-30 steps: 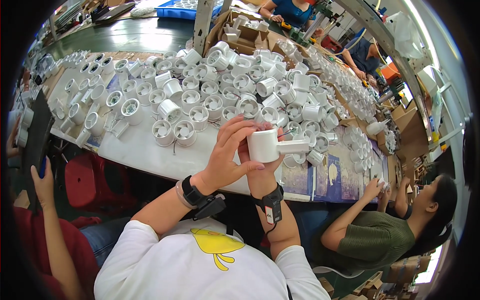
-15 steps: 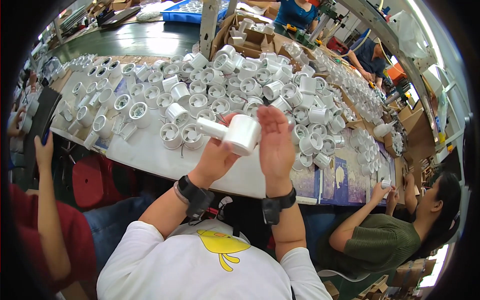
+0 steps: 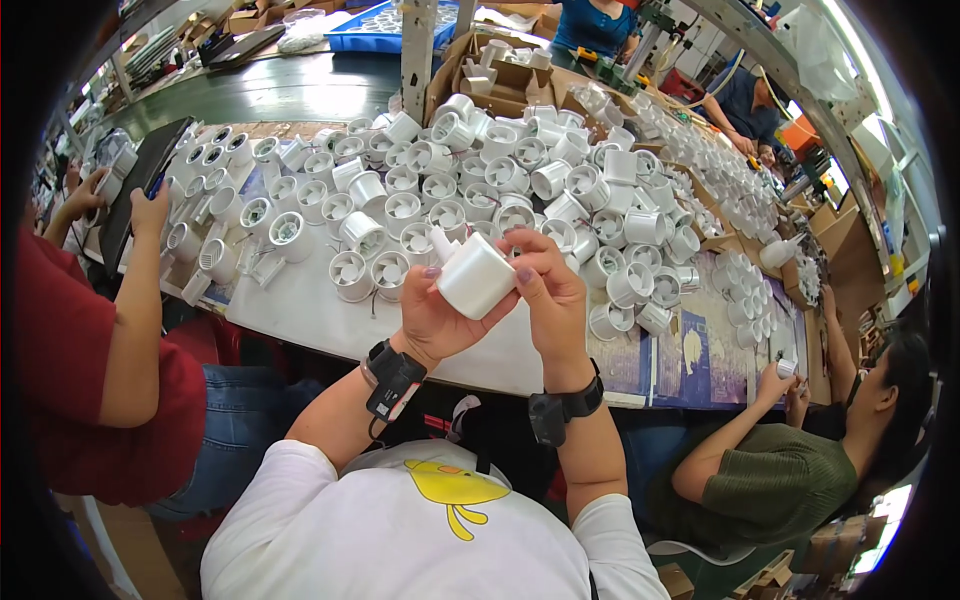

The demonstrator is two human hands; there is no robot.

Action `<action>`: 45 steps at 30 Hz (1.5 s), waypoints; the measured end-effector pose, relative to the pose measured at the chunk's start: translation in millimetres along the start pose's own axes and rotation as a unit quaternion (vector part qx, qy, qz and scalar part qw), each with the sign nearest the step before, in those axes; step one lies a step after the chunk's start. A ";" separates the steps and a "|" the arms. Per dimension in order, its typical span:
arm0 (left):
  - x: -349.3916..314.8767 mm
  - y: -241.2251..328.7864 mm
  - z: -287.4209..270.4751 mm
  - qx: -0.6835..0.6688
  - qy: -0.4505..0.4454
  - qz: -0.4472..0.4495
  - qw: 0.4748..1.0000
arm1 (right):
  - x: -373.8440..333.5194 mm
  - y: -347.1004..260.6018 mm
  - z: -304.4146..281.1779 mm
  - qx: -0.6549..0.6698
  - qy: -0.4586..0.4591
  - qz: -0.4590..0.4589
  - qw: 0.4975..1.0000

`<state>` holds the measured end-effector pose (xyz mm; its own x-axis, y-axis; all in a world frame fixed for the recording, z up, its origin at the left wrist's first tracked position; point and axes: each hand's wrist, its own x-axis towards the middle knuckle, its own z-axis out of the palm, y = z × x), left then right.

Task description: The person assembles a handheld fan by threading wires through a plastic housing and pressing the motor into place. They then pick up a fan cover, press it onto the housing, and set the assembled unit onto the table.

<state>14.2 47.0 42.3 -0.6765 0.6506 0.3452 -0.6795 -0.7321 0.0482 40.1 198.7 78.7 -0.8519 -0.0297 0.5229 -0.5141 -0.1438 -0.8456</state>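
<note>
Both my hands hold a white plastic fan housing (image 3: pixel 478 279), a short cylinder with a narrow stub or handle on its far left side. My left hand (image 3: pixel 432 318) cups it from the left and below, thumb on its near left edge. On the right side, my right hand (image 3: pixel 551 287) grips the rim with thumb and fingers. The housing hangs above the table's near edge, tilted. Just beyond it lies a big heap of similar white round housings (image 3: pixel 505 172), many with fan blades inside and thin wires trailing.
On the left, a person in a red shirt (image 3: pixel 105 370) reaches over a black tray (image 3: pixel 145 190). At the right, a person in a green shirt (image 3: pixel 765 470) holds a small white part (image 3: pixel 787 368). A metal post (image 3: pixel 416 60) rises behind the heap beside a cardboard box (image 3: pixel 490 95).
The housing has turned, its handle swinging away from me. My right hand has gone from flat beside it to gripping its rim. The red-shirted person has leaned further in.
</note>
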 end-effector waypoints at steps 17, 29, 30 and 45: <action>-9.1 17.3 4.3 0.539 0.074 0.121 0.830 | -15.4 -8.3 11.3 -0.086 -0.008 0.115 0.990; -26.0 22.7 11.3 0.595 -0.050 0.106 0.795 | -20.8 -5.5 17.1 0.065 -0.082 0.154 0.983; -25.7 23.8 10.9 0.607 -0.051 0.120 0.784 | -19.4 -7.5 22.4 0.064 -0.074 0.152 0.983; -70.0 65.0 48.0 0.888 0.033 0.149 0.434 | 17.5 -43.5 21.4 -0.407 -0.160 0.004 0.899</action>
<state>31.0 -55.8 66.2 -0.7055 0.4349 0.5597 0.6919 0.2515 0.6768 49.8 183.4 127.0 -0.8501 -0.3287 0.4115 -0.5223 0.6260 -0.5791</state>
